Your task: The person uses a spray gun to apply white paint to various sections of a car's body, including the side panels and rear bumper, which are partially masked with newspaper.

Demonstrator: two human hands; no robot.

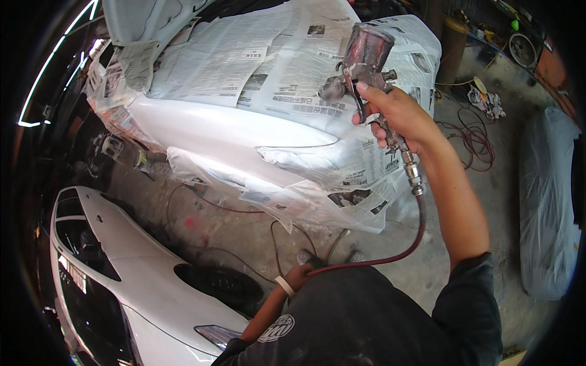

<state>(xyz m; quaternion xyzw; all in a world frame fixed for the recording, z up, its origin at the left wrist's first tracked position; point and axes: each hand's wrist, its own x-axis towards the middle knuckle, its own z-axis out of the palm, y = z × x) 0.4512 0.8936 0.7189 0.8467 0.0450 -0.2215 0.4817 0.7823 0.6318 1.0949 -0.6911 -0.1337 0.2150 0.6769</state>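
Observation:
My right hand [394, 116] is wrapped round the handle of a spray gun [369, 52], fingers at its trigger. The gun's dark, paint-stained cup is on top, and its nozzle points left over the newspaper-masked car. From a metal coupling below the handle, a red air hose [390, 259] curves down to my left hand [298, 277], which is closed round it near my waist. A white fender panel [226, 125] lies exposed between sheets of newspaper [287, 55], left of and below the gun, apart from it.
A white car [134, 256] stands at the lower left. Hose loops [473, 143] lie on the concrete floor [488, 201] at right, with more behind my left hand. A plastic-wrapped long object [549, 207] is at far right; a brown cylinder [452, 46] stands behind.

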